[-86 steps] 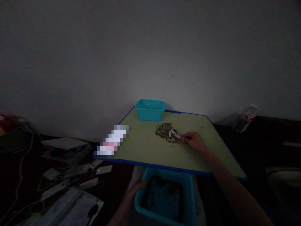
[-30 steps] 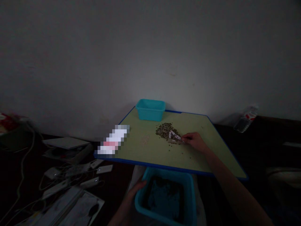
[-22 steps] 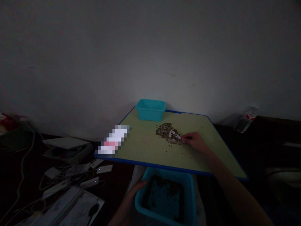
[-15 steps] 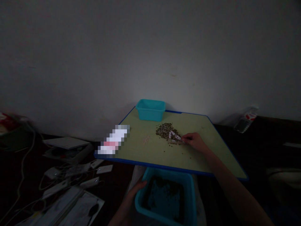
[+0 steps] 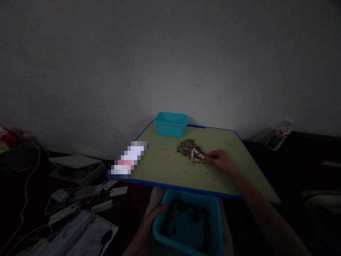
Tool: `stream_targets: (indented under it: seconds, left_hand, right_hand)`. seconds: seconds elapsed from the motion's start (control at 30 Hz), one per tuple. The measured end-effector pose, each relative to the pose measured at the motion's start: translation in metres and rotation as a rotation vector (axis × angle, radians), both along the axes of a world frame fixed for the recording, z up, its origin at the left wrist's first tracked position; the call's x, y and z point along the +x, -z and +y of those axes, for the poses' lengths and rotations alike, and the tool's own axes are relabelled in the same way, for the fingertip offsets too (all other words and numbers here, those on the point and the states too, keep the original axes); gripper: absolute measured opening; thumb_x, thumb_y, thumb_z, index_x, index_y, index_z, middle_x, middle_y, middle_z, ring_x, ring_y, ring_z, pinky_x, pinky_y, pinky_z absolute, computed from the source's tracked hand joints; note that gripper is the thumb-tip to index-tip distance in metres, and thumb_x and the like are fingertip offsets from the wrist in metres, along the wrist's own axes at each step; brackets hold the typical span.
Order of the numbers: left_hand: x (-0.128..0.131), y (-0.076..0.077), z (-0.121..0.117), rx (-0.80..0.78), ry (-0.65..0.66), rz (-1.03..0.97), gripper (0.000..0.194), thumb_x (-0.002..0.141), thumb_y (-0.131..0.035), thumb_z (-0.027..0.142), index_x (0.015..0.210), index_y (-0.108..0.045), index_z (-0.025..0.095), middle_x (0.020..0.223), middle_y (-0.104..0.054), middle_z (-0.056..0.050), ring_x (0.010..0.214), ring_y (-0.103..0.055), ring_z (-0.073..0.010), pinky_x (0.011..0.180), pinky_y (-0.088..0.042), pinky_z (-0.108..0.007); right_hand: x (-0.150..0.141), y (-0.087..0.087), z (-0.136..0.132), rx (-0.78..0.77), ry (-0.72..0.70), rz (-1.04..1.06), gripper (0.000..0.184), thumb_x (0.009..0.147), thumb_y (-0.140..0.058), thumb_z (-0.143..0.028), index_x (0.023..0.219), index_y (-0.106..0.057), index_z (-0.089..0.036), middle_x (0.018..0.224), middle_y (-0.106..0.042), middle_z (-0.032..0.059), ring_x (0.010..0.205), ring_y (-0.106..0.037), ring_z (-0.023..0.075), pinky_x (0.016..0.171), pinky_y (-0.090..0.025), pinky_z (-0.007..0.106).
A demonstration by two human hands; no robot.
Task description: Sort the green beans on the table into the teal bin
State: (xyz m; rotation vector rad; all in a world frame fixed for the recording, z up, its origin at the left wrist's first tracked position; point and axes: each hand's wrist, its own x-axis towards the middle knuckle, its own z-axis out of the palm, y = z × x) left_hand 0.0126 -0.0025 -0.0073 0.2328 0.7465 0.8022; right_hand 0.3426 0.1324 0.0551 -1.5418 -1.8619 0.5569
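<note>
Blue near tub [image 5: 220,224] sits low in front of you, with dark bits [image 5: 195,213] inside; your left hand [image 5: 153,217] grips its left rim, thumb on top, the other fingers hidden. Your right hand [image 5: 220,160] has its fingertips together, pinching a pale piece [image 5: 201,155] at the right side of a brown heap [image 5: 184,147] on the green counter [image 5: 218,137]. Behind the heap, leftward, stands a far tub [image 5: 170,130].

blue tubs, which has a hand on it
The near tub: the left hand is on its rim. The far tub, up on the table, is untouched.
</note>
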Motion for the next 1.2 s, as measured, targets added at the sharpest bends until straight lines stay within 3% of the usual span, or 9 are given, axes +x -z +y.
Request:
stream_targets:
  seconds: [0.3, 0.5, 0.8, 1.2]
  left_hand:
    - [0.001, -0.006, -0.001, -0.002, 0.000, 0.001, 0.074, 0.079, -0.065, 0.032, 0.147, -0.040, 0.015, 0.123, -0.073, -0.017, 0.118, -0.063, -0.0408, 0.102, -0.047, -0.055]
    - [0.002, -0.010, -0.002, -0.009, 0.012, 0.036, 0.073, 0.079, -0.066, 0.033, 0.145, -0.043, 0.014, 0.117, -0.076, -0.016, 0.116, -0.064, -0.0419, 0.098, -0.049, -0.056]
    - [0.002, -0.008, -0.002, -0.006, -0.008, -0.024, 0.076, 0.079, -0.066, 0.032, 0.149, -0.037, 0.023, 0.123, -0.074, -0.011, 0.116, -0.065, -0.0393, 0.100, -0.048, -0.054]
    - [0.001, -0.016, -0.003, 0.019, 0.034, 0.027, 0.073, 0.081, -0.065, 0.029, 0.148, -0.039, 0.015, 0.114, -0.077, -0.014, 0.111, -0.068, -0.0393, 0.098, -0.050, -0.052]
  right_hand:
    - [0.001, 0.001, 0.001, -0.006, 0.009, 0.000, 0.025, 0.079, -0.062, -0.032, 0.088, -0.080, -0.017, 0.082, -0.077, 0.0060, 0.075, -0.069, 0.0224, 0.072, -0.050, 0.031]
    - [0.000, 0.000, 0.001, -0.002, -0.003, -0.001, 0.024, 0.079, -0.062, -0.033, 0.086, -0.080, -0.020, 0.084, -0.078, 0.0055, 0.076, -0.069, 0.0228, 0.073, -0.051, 0.032]
    - [0.001, -0.001, 0.001, 0.001, -0.021, -0.017, 0.024, 0.078, -0.062, -0.032, 0.085, -0.080, -0.019, 0.081, -0.078, 0.0056, 0.076, -0.069, 0.0233, 0.073, -0.050, 0.033]
    - [0.000, -0.001, 0.000, -0.010, -0.002, 0.025, 0.024, 0.077, -0.062, -0.034, 0.083, -0.080, -0.018, 0.077, -0.077, 0.0025, 0.072, -0.069, 0.0225, 0.069, -0.050, 0.030]
